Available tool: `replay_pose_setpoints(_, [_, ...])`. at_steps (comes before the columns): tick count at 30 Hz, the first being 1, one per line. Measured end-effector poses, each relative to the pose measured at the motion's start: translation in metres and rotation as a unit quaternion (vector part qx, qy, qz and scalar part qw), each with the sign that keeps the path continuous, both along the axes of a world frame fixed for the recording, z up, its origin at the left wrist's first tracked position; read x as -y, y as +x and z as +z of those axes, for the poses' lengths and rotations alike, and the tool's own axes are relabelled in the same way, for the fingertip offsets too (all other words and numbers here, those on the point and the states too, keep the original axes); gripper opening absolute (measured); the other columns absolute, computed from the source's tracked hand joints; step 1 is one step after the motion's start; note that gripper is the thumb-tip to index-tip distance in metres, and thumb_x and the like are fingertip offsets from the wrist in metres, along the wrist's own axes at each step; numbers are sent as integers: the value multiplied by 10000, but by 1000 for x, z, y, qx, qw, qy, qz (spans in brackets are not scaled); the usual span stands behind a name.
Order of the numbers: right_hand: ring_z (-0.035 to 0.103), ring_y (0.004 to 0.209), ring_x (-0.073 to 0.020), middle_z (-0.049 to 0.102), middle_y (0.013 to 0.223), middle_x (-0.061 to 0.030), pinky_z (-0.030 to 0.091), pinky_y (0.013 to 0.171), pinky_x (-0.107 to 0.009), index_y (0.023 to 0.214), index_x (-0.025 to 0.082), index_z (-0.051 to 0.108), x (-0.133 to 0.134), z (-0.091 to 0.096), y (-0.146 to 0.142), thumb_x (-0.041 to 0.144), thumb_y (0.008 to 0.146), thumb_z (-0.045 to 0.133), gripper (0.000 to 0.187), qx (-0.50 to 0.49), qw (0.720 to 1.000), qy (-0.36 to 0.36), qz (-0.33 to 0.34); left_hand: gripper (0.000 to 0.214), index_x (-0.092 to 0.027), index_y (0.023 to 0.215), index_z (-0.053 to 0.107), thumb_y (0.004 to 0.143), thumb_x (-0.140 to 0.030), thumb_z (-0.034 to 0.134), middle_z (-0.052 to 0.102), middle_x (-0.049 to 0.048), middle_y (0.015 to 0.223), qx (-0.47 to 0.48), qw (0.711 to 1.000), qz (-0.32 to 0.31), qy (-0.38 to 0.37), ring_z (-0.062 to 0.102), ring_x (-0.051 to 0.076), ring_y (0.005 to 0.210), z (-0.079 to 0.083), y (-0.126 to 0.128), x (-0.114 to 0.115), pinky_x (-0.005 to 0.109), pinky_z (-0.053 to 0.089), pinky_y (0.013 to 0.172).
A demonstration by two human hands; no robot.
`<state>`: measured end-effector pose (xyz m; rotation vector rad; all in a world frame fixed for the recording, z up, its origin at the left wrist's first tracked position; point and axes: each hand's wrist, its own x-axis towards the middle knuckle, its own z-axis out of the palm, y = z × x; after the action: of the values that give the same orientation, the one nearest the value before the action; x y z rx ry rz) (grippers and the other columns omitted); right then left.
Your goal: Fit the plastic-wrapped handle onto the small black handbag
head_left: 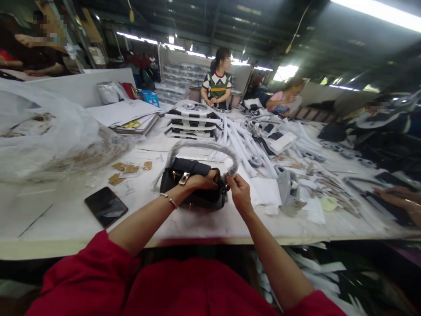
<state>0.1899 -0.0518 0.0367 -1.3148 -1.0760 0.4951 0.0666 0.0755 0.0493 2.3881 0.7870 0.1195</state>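
A small black handbag (184,182) with a gold clasp (184,177) stands on the white table (197,221) in front of me. Its handle (200,147) arches above it, wrapped in clear plastic. My left hand (205,179) rests on top of the bag at its right end, fingers closed on it. My right hand (238,189) is beside the bag's right side, fingers pinched on the lower end of the wrapped handle.
A black phone (105,206) lies left of the bag. A big clear plastic bag (46,136) fills the left. Brown tags (126,169), stacked flat packs (192,120) and white wrapped straps (243,145) cover the table. Other people sit beyond; another person's hand (401,197) lies at right.
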Motion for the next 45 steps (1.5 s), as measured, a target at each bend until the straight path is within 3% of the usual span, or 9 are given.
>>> replay_pose_setpoints(8, [510,615,-133,594,695,16,449,581,-265,799,187,649,0,3,-2,530,850,636,347,-7,1000,-1,-13,75,-165,816,626,821,-239,610,624,-5,762,18,998,-62,5,568,154,707,7,-10,2,237,426,610])
replay_pose_setpoints(15, [578,717,-158,661,869,-21,496,657,-294,950,198,671,-4,-6,5,520,843,654,340,14,1000,3,13,231,-136,1057,610,834,-194,600,660,76,914,30,997,-2,70,594,217,808,14,-9,21,310,467,742])
replay_pose_setpoints(19, [519,1251,-305,513,1413,-121,475,983,-453,1423,253,429,0,-31,29,560,684,788,877,39,997,3,72,311,-207,1095,628,911,-450,569,680,38,982,18,996,-45,73,631,223,874,27,-49,15,299,474,768])
replay_pose_setpoints(23, [277,1454,-345,317,1570,-140,265,1172,-530,1521,250,251,4,-54,36,497,537,895,1202,89,980,-106,142,506,-217,1185,631,830,-575,668,670,84,1159,-24,985,-52,162,615,283,1061,43,-100,10,325,448,896])
replay_pose_setpoints(29, [503,1272,-306,555,1357,-126,403,1086,-474,1436,198,360,-15,-64,31,445,561,875,1045,42,976,-119,179,419,-202,1068,680,808,-528,723,707,98,990,-67,966,-30,247,652,297,946,41,-116,17,342,454,851])
replay_pose_setpoints(34, [564,1204,-309,630,1270,-106,418,1068,-504,1349,190,473,-23,-50,36,425,596,852,875,37,981,-131,139,217,-185,1026,695,940,-290,525,718,118,894,-129,954,62,265,686,287,832,34,-99,18,340,468,735])
replay_pose_setpoints(40, [612,1157,-308,667,1241,-104,493,1002,-458,1294,181,538,-3,-34,46,467,681,790,721,-3,969,-181,165,379,-296,1274,588,913,-410,610,717,52,1014,-65,967,43,244,672,268,950,52,-86,13,317,467,803])
replay_pose_setpoints(43, [663,1058,-302,685,1197,-130,535,923,-449,1273,152,565,4,-39,55,524,757,701,651,-28,944,-265,193,441,-260,1304,550,893,-375,663,694,78,1092,-61,965,-6,254,650,277,1020,28,-80,5,344,451,881])
replay_pose_setpoints(45, [693,960,-307,682,1177,-161,557,845,-467,1349,139,508,3,-41,61,548,742,696,756,6,938,-321,132,394,-198,1218,599,864,-332,709,671,116,1113,-66,964,-13,258,625,294,1068,2,-78,-2,385,420,959])
